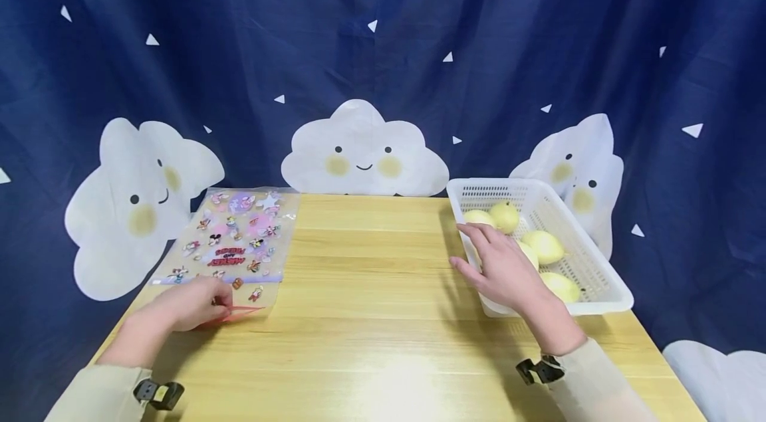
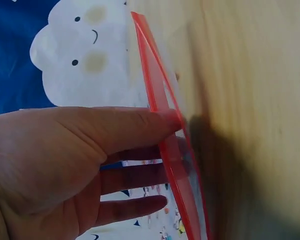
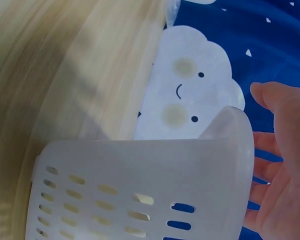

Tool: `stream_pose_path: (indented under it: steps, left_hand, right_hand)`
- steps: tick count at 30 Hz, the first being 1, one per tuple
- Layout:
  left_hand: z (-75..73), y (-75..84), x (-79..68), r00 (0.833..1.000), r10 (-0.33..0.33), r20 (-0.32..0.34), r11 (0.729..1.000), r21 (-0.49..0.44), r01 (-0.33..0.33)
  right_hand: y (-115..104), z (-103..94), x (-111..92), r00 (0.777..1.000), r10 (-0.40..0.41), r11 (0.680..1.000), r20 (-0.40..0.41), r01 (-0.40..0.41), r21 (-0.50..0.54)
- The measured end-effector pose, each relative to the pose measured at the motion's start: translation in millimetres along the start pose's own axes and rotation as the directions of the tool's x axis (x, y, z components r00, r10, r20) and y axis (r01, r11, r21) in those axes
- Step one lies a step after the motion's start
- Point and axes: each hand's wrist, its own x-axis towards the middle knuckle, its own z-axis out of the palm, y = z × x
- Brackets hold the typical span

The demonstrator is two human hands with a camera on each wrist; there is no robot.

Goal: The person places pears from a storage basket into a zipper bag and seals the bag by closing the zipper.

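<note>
My left hand (image 1: 194, 304) pinches the red zip edge (image 2: 157, 90) of a clear plastic zip bag (image 1: 239, 236) printed with cartoon figures. The bag lies on the left of the table, its red-edged mouth toward me and slightly parted. In the left wrist view, thumb and fingers are on the red strip. On the right stands a white perforated basket (image 1: 589, 256) holding several yellow pears (image 1: 543, 247). Above its near left rim hovers my right hand (image 1: 505, 269), fingers extended and partly hiding the fruit; it grips nothing. The right wrist view shows the basket wall (image 3: 140, 165) beside that hand.
A light wooden table (image 1: 371, 316) carries the bag and the basket, with bare wood between them. Behind hangs a dark blue curtain (image 1: 335, 23) with white triangles and smiling clouds. A black strap device (image 1: 158, 394) sits on each wrist.
</note>
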Motion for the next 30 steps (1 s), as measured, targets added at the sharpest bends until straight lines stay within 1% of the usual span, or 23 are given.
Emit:
stream_pose_path:
  steps: [4, 8, 11, 14, 16, 19, 22, 25, 26, 30]
  left_hand:
    - [-6.5, 4.8, 2.2, 0.997, 0.070, -0.032, 0.997, -0.025, -0.071]
    - [-17.1, 18.9, 10.6, 0.992, 0.093, -0.085, 0.991, -0.090, -0.100]
    - [-25.8, 34.8, 20.8, 0.985, 0.107, -0.139, 0.983, -0.135, -0.126]
    - [-34.2, 53.8, 33.5, 0.974, 0.122, -0.193, 0.973, -0.170, -0.156]
    - [-38.9, 67.8, 43.5, 0.971, 0.113, -0.213, 0.961, -0.224, -0.161]
    - [-43.7, 89.4, 62.2, 0.967, 0.063, -0.247, 0.940, -0.310, -0.140]
    - [-45.1, 109.2, 84.2, 0.965, 0.001, -0.261, 0.912, -0.396, -0.108]
    - [-43.8, 128.5, 106.9, 0.967, -0.068, -0.246, 0.872, -0.485, -0.062]
    - [-42.8, 134.5, 114.6, 0.967, -0.087, -0.239, 0.849, -0.525, -0.053]
    - [-39.7, 158.4, 142.2, 0.961, -0.160, -0.226, 0.770, -0.637, -0.021]
  right_hand:
    - [-1.0, -2.0, 1.9, 1.000, -0.001, 1.000, 0.009, 0.001, 0.008]
    - [-1.5, -4.5, 4.7, 1.000, -0.001, 1.000, 0.009, 0.001, 0.008]
    - [-2.4, -6.2, 6.0, 1.000, -0.003, 1.000, 0.007, 0.003, 0.006]
    - [-3.7, -7.2, 7.0, 1.000, -0.004, 1.000, 0.014, 0.004, 0.009]
    - [-4.9, -7.9, 7.9, 1.000, -0.002, 1.000, 0.022, 0.002, 0.015]
    - [-6.6, -9.0, 9.9, 0.999, 0.009, 1.000, 0.036, -0.009, 0.023]
    - [-8.8, -9.6, 12.5, 0.999, 0.017, 0.999, 0.041, -0.018, 0.030]
    - [-11.1, -9.2, 15.7, 0.999, 0.027, 0.998, 0.039, -0.029, 0.058]
    - [-12.4, -9.1, 16.8, 0.999, 0.033, 0.997, 0.039, -0.035, 0.073]
    - [-19.3, -8.5, 21.5, 0.996, 0.073, 0.984, 0.047, -0.080, 0.162]
